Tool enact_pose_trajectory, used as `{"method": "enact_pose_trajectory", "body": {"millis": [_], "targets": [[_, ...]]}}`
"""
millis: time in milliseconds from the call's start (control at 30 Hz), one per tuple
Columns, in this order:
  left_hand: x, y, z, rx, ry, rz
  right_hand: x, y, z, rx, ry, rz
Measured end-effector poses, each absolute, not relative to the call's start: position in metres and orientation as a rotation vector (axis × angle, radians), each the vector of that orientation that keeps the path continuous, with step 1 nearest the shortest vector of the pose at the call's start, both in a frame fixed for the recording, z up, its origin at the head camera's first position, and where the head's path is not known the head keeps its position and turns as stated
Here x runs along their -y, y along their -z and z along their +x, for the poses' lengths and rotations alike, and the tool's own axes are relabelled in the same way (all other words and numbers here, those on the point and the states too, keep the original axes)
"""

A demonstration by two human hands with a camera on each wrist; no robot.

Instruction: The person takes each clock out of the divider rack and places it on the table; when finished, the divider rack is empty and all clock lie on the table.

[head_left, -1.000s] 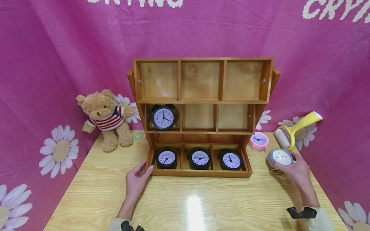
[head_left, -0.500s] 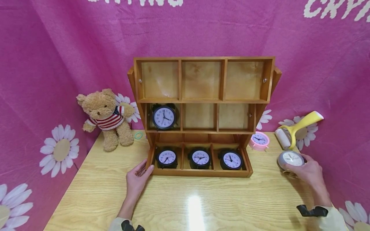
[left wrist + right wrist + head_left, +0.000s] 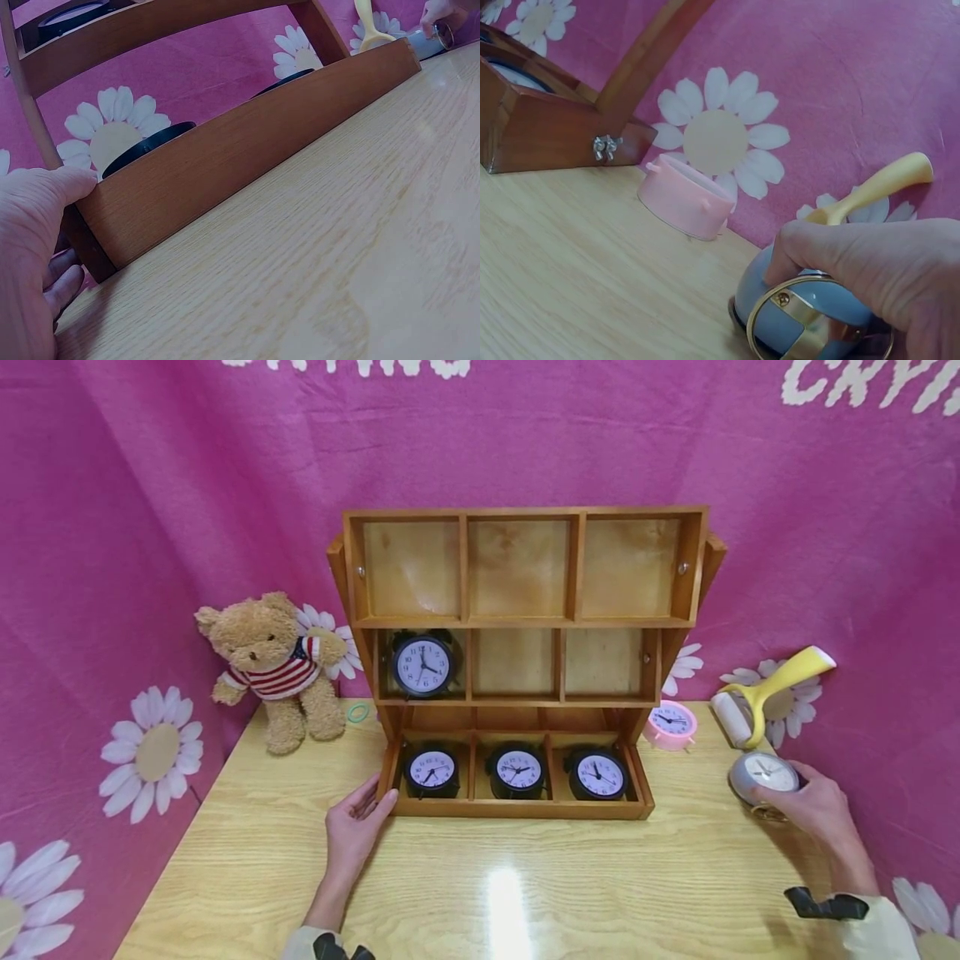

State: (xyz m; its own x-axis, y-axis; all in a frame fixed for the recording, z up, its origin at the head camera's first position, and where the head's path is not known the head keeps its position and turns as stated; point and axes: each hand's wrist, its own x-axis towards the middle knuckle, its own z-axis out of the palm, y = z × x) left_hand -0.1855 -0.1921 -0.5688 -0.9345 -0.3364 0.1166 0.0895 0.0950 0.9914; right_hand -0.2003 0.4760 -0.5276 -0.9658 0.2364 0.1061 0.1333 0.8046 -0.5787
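Note:
At the right of the head view my right hand [image 3: 813, 806] grips a grey-blue round clock [image 3: 765, 772] by its side, its pale dial facing up. A gold ring-shaped handle or stand [image 3: 754, 322] on this clock shows in the right wrist view. My left hand [image 3: 356, 822] holds the lower left corner of a three-tier wooden display rack [image 3: 525, 810], thumb over the edge and fingers along the side. Black alarm clocks, such as the middle one [image 3: 519, 771], fill the rack's bottom tier. Another black alarm clock [image 3: 423, 666] sits in the middle tier's left compartment.
A pink clock [image 3: 671, 725] stands just right of the rack. Behind the grey-blue clock, a yellow-handled lint roller [image 3: 772, 693] leans against the pink cloth backdrop [image 3: 525, 435]. To the left are a teddy bear [image 3: 273, 668] and a small green ring [image 3: 358, 712] on the wooden table [image 3: 600, 885].
My right hand has moved to the right with the grey-blue clock, farther from the rack. The left hand stays at the rack's corner, and the other clocks have not moved.

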Motion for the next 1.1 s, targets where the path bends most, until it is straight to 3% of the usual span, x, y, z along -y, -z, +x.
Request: {"method": "enact_pose_trajectory", "body": {"millis": [567, 1100], "targets": [[0.192, 0.566, -0.184, 2.081, 1.904, 0.249, -0.469, 0.521, -0.190, 2.638, -1.006, -0.250], [0.191, 0.566, -0.184, 2.078, 1.883, 0.257, -0.382, 0.459, -0.181, 2.081, -1.333, -0.046]]}}
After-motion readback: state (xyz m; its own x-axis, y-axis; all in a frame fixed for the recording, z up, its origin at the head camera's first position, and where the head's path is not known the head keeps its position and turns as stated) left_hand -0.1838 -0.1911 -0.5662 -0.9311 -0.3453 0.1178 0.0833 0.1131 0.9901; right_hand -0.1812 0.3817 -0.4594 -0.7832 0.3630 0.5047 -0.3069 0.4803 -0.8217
